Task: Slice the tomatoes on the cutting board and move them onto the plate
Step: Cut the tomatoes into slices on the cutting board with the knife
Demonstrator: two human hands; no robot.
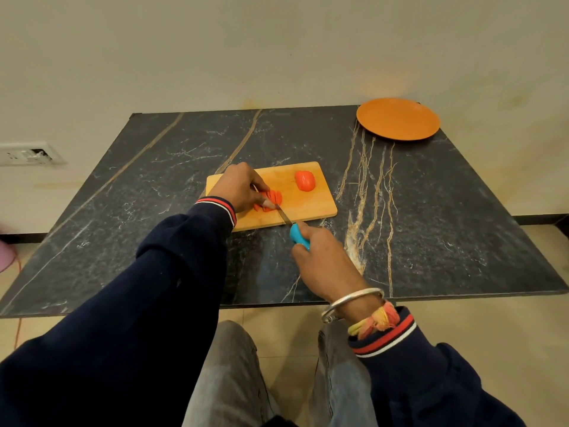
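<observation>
A wooden cutting board (pixel 303 198) lies near the middle of a dark marbled desk (pixel 154 186), and everything else is placed here relative to that board. On the board's near left part sits a tomato half already cut into slices (pixel 271 201), the slices leaning against one another in a short row. The left hand (pixel 238 188) arches over them from the left, fingertips pressed down on the slices and gripping them in place; its thumb rests at the near end of the row. The right hand (pixel 320 260) is just off the board's near edge, over the desk, fingers closed around the blue handle of a knife (pixel 294 231). The knife's narrow blade reaches up and left across the board's near edge, its tip meeting the near end of the slices right beside the left thumb. On the board's far right part lies an uncut tomato half (pixel 305 180), well apart from both hands and clear of the blade. An orange plate (pixel 397 118) sits far beyond the board to the right, at the desk's far right corner, with nothing visible on it. Both arms wear dark navy sleeves with red and white striped cuffs; the right wrist carries a metal bangle (pixel 351 303) and a band of orange and yellow thread (pixel 374 322).
</observation>
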